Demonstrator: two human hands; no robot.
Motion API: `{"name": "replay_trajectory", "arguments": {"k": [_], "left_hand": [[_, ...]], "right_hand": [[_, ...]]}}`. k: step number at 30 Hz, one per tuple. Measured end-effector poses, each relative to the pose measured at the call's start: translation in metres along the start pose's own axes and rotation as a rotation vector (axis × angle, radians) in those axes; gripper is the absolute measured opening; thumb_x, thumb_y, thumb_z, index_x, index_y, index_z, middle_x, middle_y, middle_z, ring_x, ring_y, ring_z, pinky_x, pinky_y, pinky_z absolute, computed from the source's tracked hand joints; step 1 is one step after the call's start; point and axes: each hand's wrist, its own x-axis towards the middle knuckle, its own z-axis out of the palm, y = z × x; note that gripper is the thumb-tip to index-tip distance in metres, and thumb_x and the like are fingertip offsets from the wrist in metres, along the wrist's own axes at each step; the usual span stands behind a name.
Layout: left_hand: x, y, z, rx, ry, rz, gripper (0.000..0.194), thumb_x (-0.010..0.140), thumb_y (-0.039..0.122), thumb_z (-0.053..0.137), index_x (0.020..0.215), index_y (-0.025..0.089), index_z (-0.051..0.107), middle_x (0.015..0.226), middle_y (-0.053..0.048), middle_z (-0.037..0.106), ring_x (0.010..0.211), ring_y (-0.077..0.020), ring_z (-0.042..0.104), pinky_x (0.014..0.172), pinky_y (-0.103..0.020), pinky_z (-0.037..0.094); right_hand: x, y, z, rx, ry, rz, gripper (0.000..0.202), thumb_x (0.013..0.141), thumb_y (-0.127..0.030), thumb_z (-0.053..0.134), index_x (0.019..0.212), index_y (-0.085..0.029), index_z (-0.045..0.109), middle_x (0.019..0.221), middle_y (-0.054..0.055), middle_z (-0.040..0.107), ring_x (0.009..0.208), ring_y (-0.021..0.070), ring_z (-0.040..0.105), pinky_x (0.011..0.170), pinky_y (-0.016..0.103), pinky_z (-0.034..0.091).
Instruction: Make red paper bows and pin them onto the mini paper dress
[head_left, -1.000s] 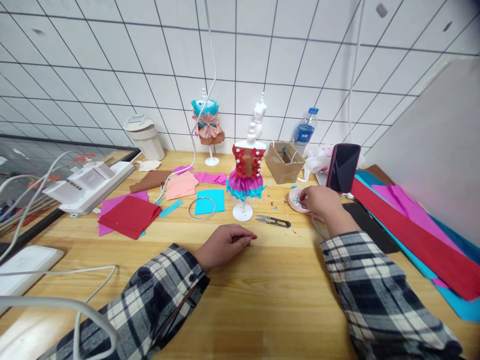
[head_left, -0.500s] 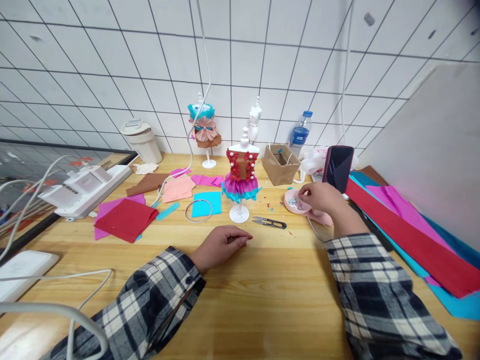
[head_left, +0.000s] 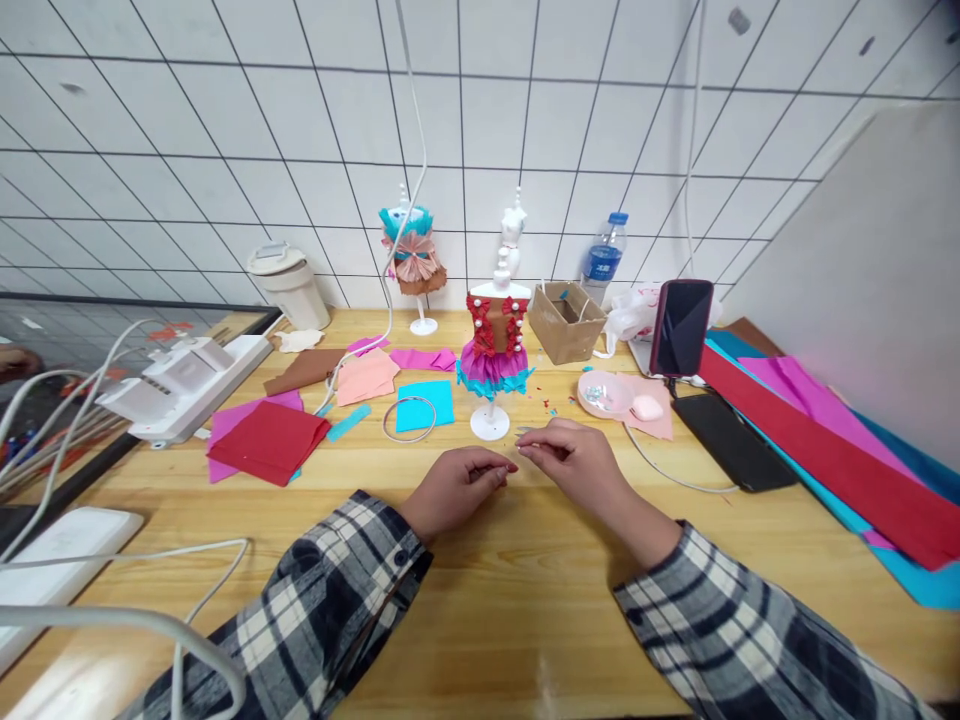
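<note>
Mannequin, in a brown-and-red bodice and a magenta skirt edged with turquoise, stands upright on the wooden table, just beyond both hands. Near the tiled wall, a bottle wears a blue label whose white characters are too small to read surely. Beside it, reddish print on a white plastic bag is illegible too. The left hand curls over the table, thumb and forefinger together; the right hand faces it, likewise pinched, fingertips just apart from the left's. Whether either grips anything I cannot tell. Farther right, a pink dish contains tiny silvery pieces. White beads dot the bodice.
</note>
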Motion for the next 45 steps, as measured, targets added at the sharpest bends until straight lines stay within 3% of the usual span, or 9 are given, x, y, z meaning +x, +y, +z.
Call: {"name": "replay_trajectory", "arguments": {"k": [9,21,27,32,38,45], "left_hand": [[-0.001,0.000,0.000,-0.014,0.003,0.035,0.024,0.083,0.029,0.052,0.092,0.016,0.070,0.084,-0.004,0.071,0.076,-0.0146,0.062,0.070,-0.022,0.047],[-0.001,0.002,-0.002,-0.080,-0.011,0.024,0.034,0.083,0.043,0.055,0.082,0.014,0.073,0.079,-0.006,0.072,0.074,-0.0159,0.063,0.068,-0.023,0.046],[-0.001,0.000,-0.003,-0.134,0.032,-0.032,0.033,0.082,0.042,0.057,0.089,0.014,0.073,0.086,-0.007,0.073,0.079,-0.0177,0.064,0.072,-0.024,0.048],[-0.001,0.002,-0.002,-0.083,0.062,-0.013,0.032,0.082,0.042,0.056,0.085,0.015,0.073,0.082,-0.006,0.073,0.076,-0.0166,0.064,0.070,-0.023,0.048],[-0.001,0.004,0.000,-0.033,0.103,-0.033,0.032,0.083,0.041,0.054,0.078,0.015,0.072,0.076,-0.003,0.072,0.071,-0.0154,0.062,0.066,-0.022,0.047],[0.001,0.002,0.002,-0.066,0.078,-0.055,0.032,0.083,0.041,0.053,0.084,0.015,0.072,0.080,-0.003,0.072,0.073,-0.0160,0.062,0.067,-0.022,0.047]], "right_hand": [[-0.006,-0.005,0.003,-0.019,-0.063,0.023,0.013,0.082,-0.025,0.062,0.087,-0.026,0.074,0.069,0.000,0.065,0.062,0.0106,0.055,0.057,0.021,0.038],[-0.007,-0.007,0.002,-0.024,-0.095,-0.023,0.010,0.079,-0.024,0.064,0.084,-0.025,0.072,0.070,-0.001,0.061,0.064,0.0105,0.053,0.058,0.022,0.037],[-0.007,-0.006,0.004,0.107,-0.040,0.110,0.030,0.076,-0.027,0.066,0.105,-0.025,0.067,0.080,-0.002,0.062,0.049,0.0058,0.043,0.053,0.021,0.039],[-0.006,-0.006,0.010,0.151,-0.021,0.129,0.012,0.077,-0.022,0.065,0.085,-0.023,0.073,0.074,0.000,0.063,0.055,0.0084,0.048,0.054,0.021,0.040],[-0.009,-0.013,0.016,0.088,0.073,0.077,0.011,0.076,-0.019,0.065,0.081,-0.023,0.073,0.072,0.000,0.065,0.058,0.0108,0.052,0.056,0.023,0.041],[-0.009,-0.013,0.019,0.015,0.073,0.080,0.007,0.077,-0.020,0.065,0.081,-0.023,0.071,0.077,0.000,0.066,0.063,0.0119,0.056,0.060,0.024,0.044]]}}
